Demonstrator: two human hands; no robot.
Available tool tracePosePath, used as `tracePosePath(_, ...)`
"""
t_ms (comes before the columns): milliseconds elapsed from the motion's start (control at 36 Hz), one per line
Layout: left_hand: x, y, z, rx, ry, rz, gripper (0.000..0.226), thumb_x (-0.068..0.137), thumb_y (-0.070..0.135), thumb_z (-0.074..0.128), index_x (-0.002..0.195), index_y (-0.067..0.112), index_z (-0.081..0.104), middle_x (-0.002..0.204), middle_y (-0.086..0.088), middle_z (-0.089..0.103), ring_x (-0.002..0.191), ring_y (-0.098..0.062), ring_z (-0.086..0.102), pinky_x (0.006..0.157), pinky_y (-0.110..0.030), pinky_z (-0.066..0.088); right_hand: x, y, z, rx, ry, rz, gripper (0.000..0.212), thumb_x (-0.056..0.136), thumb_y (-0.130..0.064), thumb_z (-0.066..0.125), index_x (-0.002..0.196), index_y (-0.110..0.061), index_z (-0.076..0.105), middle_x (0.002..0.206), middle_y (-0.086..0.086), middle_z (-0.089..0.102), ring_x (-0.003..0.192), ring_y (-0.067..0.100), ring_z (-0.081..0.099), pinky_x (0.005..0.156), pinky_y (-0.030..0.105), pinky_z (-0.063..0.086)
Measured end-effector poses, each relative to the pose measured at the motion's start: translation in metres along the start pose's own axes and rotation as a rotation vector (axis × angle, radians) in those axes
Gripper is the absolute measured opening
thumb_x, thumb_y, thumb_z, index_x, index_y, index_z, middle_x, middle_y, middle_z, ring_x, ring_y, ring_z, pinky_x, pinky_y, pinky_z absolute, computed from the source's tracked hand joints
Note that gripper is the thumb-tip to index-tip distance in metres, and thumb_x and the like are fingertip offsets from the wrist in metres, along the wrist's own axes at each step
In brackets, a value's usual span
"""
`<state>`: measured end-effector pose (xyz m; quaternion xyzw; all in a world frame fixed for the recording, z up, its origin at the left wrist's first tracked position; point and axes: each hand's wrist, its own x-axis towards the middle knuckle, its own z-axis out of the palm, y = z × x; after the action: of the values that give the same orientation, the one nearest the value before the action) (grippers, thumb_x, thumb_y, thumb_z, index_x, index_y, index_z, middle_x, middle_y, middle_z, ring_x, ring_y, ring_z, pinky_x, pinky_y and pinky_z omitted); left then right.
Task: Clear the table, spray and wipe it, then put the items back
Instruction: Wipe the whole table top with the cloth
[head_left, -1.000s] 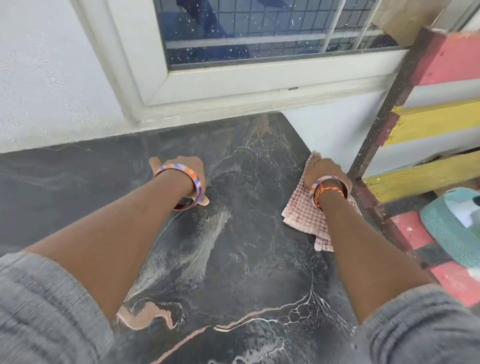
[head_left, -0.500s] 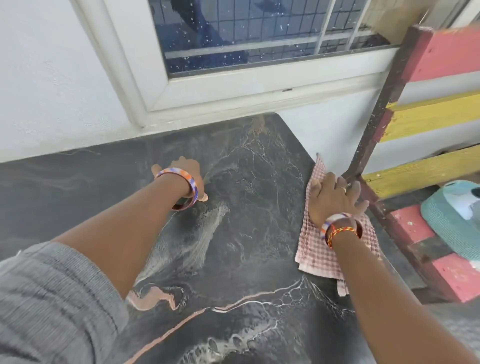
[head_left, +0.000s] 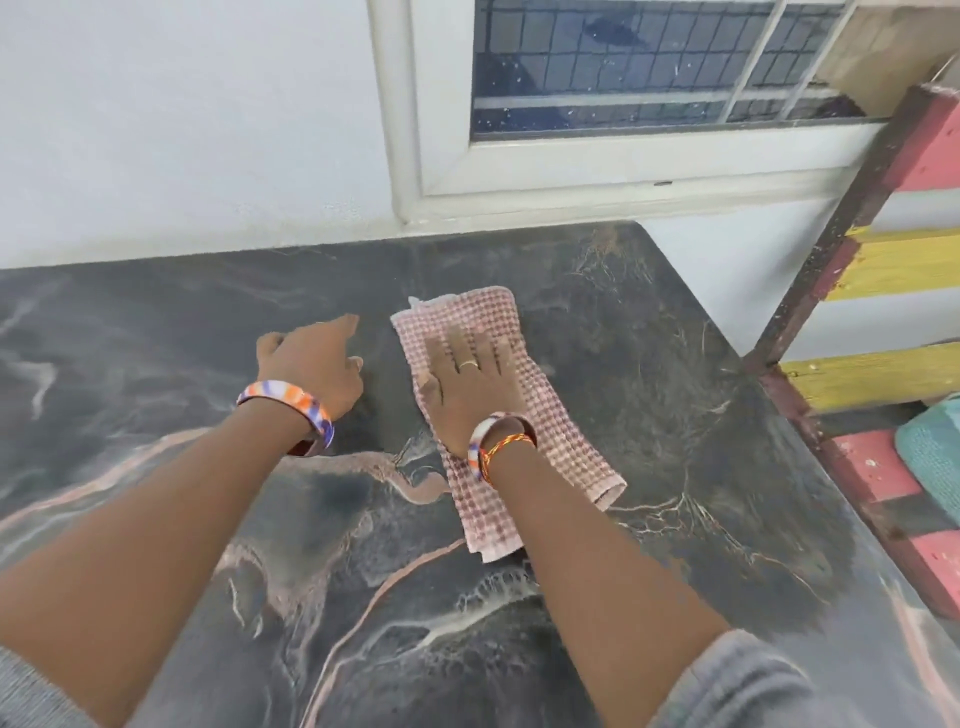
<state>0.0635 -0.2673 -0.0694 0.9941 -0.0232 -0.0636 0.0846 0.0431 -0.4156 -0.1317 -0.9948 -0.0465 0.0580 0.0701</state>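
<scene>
A dark marble-patterned table (head_left: 675, 415) with pink and white veins fills the lower view. A pink-and-white checked cloth (head_left: 566, 447) lies flat on it near the middle. My right hand (head_left: 467, 384) presses down on the cloth with fingers spread flat, a ring on one finger and bangles on the wrist. My left hand (head_left: 311, 364) rests on the bare tabletop just left of the cloth, fingers loosely curled, holding nothing. Damp streaks show on the surface near the front.
A white wall and a window frame (head_left: 623, 171) run along the table's far edge. A wooden rack with red and yellow slats (head_left: 893, 291) stands off the right edge. A teal woven item (head_left: 935, 447) sits beside it.
My right hand has slid the cloth from the table's right edge leftward toward the middle. The view has shifted left. My left hand stays on the tabletop.
</scene>
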Motion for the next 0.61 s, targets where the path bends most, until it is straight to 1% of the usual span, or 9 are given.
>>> tracePosePath(83, -0.009, -0.018, -0.003, 0.010, 0.019, -0.018, 0.041, 0.094, 0.016, 0.041, 0.135, 0.016, 0.042, 0.130, -0.011, 0.058, 0.123, -0.031, 0.049, 0.110, -0.038, 0.022, -0.018, -0.042, 0.009, 0.007, -0.035, -0.207, 0.053, 0.100, -0.037, 0.015, 0.150, -0.025, 0.003, 0.159, 0.002, -0.003, 0.146, 0.029, -0.005, 0.118, 0.045, -0.007)
tracePosePath(139, -0.013, -0.024, -0.004, 0.021, 0.019, -0.028, 0.042, 0.094, 0.017, 0.040, 0.136, 0.017, 0.041, 0.132, -0.010, 0.057, 0.124, -0.030, 0.048, 0.110, -0.039, 0.022, -0.035, -0.055, 0.010, 0.014, -0.068, -0.294, 0.051, 0.101, -0.037, 0.016, 0.150, -0.028, 0.005, 0.159, 0.000, -0.001, 0.146, 0.027, -0.005, 0.118, 0.043, -0.007)
tracePosePath(194, -0.016, -0.019, -0.005, 0.021, 0.016, -0.020, 0.044, 0.095, 0.018, 0.038, 0.139, 0.018, 0.038, 0.133, -0.009, 0.056, 0.125, -0.029, 0.048, 0.110, -0.038, 0.022, -0.051, -0.053, 0.010, 0.023, -0.076, -0.318, 0.050, 0.101, -0.037, 0.018, 0.149, -0.029, 0.008, 0.159, -0.002, 0.001, 0.147, 0.025, -0.003, 0.118, 0.043, -0.006)
tracePosePath(278, -0.019, 0.002, -0.002, 0.056, -0.002, 0.048, 0.038, 0.095, 0.018, 0.037, 0.132, 0.015, 0.045, 0.124, -0.010, 0.061, 0.118, -0.030, 0.053, 0.105, -0.037, 0.028, -0.067, -0.033, 0.011, 0.032, -0.070, -0.270, 0.050, 0.101, -0.036, 0.019, 0.149, -0.032, 0.010, 0.159, -0.004, 0.001, 0.147, 0.023, 0.000, 0.117, 0.043, -0.005)
tracePosePath(306, -0.019, 0.012, -0.001, 0.057, -0.015, 0.084, 0.038, 0.094, 0.020, 0.038, 0.131, 0.014, 0.046, 0.123, -0.010, 0.061, 0.117, -0.030, 0.053, 0.105, -0.037, 0.028, -0.071, -0.023, 0.010, 0.038, -0.067, -0.232, 0.050, 0.100, -0.037, 0.019, 0.149, -0.032, 0.009, 0.159, -0.005, 0.001, 0.147, 0.023, -0.001, 0.117, 0.042, -0.006)
tracePosePath(361, -0.020, 0.032, 0.002, 0.052, -0.063, 0.173, 0.043, 0.094, 0.026, 0.040, 0.136, 0.016, 0.040, 0.130, -0.008, 0.057, 0.123, -0.029, 0.049, 0.106, -0.037, 0.028, -0.078, 0.003, 0.007, 0.058, -0.059, -0.118, 0.050, 0.100, -0.038, 0.017, 0.149, -0.034, 0.007, 0.159, -0.006, -0.002, 0.147, 0.021, -0.004, 0.117, 0.042, -0.008)
tracePosePath(472, -0.023, 0.077, 0.017, 0.005, -0.147, 0.374, 0.052, 0.093, 0.028, 0.047, 0.141, 0.015, 0.034, 0.150, -0.007, 0.035, 0.137, -0.026, 0.035, 0.112, -0.036, 0.030, -0.093, 0.081, -0.003, 0.117, -0.018, 0.238, 0.051, 0.100, -0.038, 0.016, 0.148, -0.037, 0.003, 0.159, -0.007, -0.005, 0.147, 0.018, -0.006, 0.117, 0.044, -0.008)
tracePosePath(528, -0.025, 0.096, 0.025, -0.047, -0.157, 0.433, 0.050, 0.092, 0.024, 0.047, 0.140, 0.013, 0.037, 0.149, -0.007, 0.037, 0.137, -0.025, 0.035, 0.112, -0.036, 0.032, -0.100, 0.122, -0.008, 0.120, 0.007, 0.431, 0.051, 0.099, -0.039, 0.015, 0.148, -0.037, 0.001, 0.159, -0.006, -0.007, 0.147, 0.020, -0.007, 0.118, 0.046, -0.007)
tracePosePath(611, -0.029, 0.118, 0.034, -0.064, -0.172, 0.476, 0.047, 0.091, 0.024, 0.050, 0.137, 0.016, 0.042, 0.144, -0.004, 0.043, 0.134, -0.025, 0.039, 0.108, -0.040, 0.037, -0.109, 0.172, -0.017, 0.140, 0.025, 0.666, 0.051, 0.099, -0.040, 0.013, 0.148, -0.036, 0.000, 0.159, -0.004, -0.007, 0.147, 0.022, -0.006, 0.118, 0.047, -0.005)
